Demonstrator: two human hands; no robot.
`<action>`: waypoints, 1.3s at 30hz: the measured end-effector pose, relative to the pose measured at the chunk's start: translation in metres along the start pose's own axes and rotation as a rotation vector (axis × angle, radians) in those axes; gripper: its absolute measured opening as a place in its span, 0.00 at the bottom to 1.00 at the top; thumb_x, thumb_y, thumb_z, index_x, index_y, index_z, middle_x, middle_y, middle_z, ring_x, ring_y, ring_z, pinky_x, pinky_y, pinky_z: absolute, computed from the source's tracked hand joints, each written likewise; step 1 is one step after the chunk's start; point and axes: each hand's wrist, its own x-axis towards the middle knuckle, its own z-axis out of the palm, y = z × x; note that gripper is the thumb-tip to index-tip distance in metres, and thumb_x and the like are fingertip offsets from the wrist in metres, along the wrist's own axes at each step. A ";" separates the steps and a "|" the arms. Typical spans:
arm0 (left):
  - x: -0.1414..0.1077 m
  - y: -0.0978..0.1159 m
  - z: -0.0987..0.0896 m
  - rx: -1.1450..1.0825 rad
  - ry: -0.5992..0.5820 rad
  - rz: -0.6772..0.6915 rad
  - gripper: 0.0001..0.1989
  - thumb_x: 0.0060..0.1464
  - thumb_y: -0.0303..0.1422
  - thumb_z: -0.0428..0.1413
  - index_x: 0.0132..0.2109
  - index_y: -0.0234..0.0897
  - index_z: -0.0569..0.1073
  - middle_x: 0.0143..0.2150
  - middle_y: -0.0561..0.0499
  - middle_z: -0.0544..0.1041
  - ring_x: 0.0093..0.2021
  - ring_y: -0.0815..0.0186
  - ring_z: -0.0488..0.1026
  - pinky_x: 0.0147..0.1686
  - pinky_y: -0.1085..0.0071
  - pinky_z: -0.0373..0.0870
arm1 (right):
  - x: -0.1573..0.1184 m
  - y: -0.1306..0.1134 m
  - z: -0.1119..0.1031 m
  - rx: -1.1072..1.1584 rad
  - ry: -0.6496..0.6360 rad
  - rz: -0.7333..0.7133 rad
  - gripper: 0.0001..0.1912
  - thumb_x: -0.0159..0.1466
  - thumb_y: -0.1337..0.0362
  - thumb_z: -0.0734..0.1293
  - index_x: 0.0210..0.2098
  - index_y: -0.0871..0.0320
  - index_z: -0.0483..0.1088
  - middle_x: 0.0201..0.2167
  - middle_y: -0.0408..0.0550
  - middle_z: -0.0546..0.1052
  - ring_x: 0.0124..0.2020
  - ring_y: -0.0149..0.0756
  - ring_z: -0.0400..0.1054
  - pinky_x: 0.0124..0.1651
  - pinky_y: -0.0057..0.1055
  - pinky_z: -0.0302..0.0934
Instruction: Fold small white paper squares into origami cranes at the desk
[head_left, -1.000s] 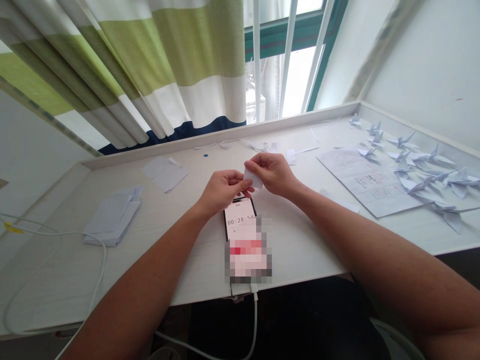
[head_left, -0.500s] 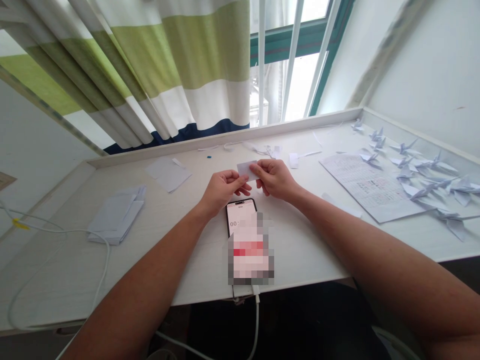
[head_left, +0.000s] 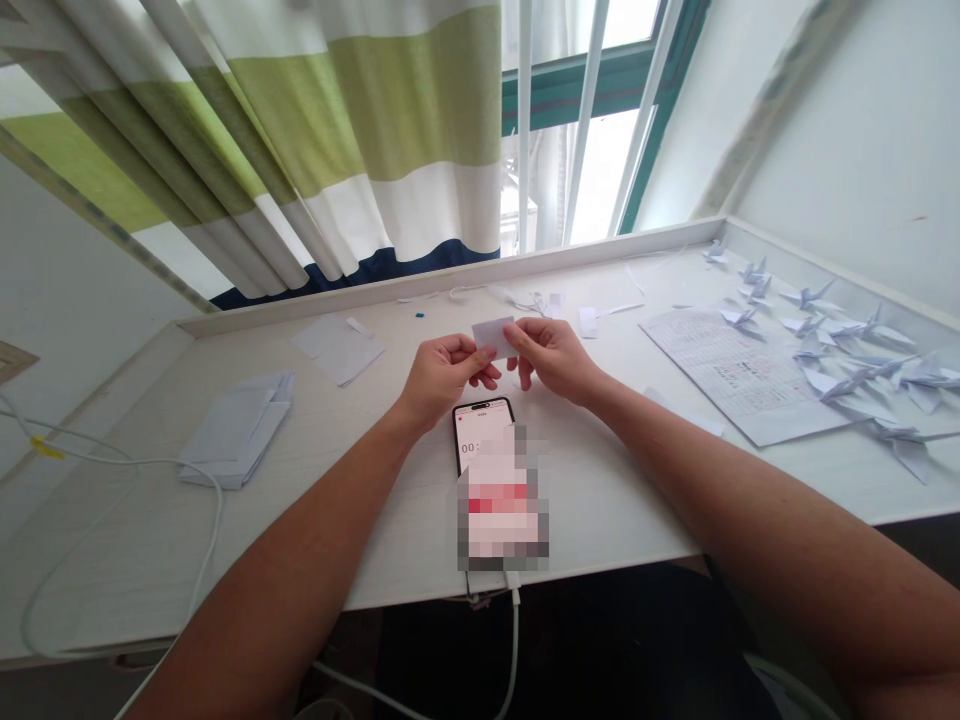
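Note:
A small white piece of folded paper (head_left: pixel 493 335) is held up between my two hands, just above the desk and beyond the phone. My left hand (head_left: pixel 448 372) pinches its lower edge between thumb and fingers. At its right side, my right hand (head_left: pixel 551 355) grips it with the thumb in front, the other fingers curled behind and below. The phone (head_left: pixel 484 425) lies on the desk close under my hands, its lower part blurred out.
Several folded paper cranes (head_left: pixel 806 295) stand at the right beside a printed sheet (head_left: pixel 739 375). At the left lie a paper stack (head_left: pixel 236 430), loose sheets (head_left: pixel 337 348) and a white cable (head_left: pixel 217 520). Paper scraps (head_left: pixel 587 322) lie near the desk's back edge.
The paper has shifted slightly left and is tilted a little differently, showing more of its face. My right fingers have moved slightly beneath it. Both hands still hold it.

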 end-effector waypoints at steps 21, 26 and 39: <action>-0.002 -0.003 0.004 0.115 0.022 0.069 0.25 0.56 0.55 0.66 0.33 0.35 0.80 0.30 0.43 0.85 0.29 0.61 0.82 0.31 0.67 0.71 | -0.002 -0.003 0.009 0.015 0.047 0.038 0.32 0.62 0.31 0.70 0.29 0.54 0.67 0.16 0.38 0.70 0.14 0.27 0.61 0.16 0.29 0.53; -0.002 -0.007 0.006 0.140 0.053 0.078 0.24 0.58 0.55 0.65 0.33 0.36 0.78 0.28 0.45 0.84 0.27 0.63 0.80 0.29 0.67 0.69 | -0.002 -0.001 0.005 -0.064 0.068 0.042 0.27 0.68 0.35 0.68 0.32 0.54 0.69 0.16 0.37 0.67 0.15 0.28 0.59 0.17 0.30 0.54; 0.005 -0.011 -0.010 0.078 0.039 0.084 0.27 0.58 0.58 0.64 0.29 0.38 0.70 0.20 0.54 0.74 0.27 0.63 0.81 0.33 0.69 0.71 | -0.005 -0.006 -0.022 -0.308 -0.054 -0.228 0.14 0.70 0.53 0.71 0.54 0.44 0.82 0.56 0.51 0.74 0.51 0.44 0.76 0.50 0.47 0.78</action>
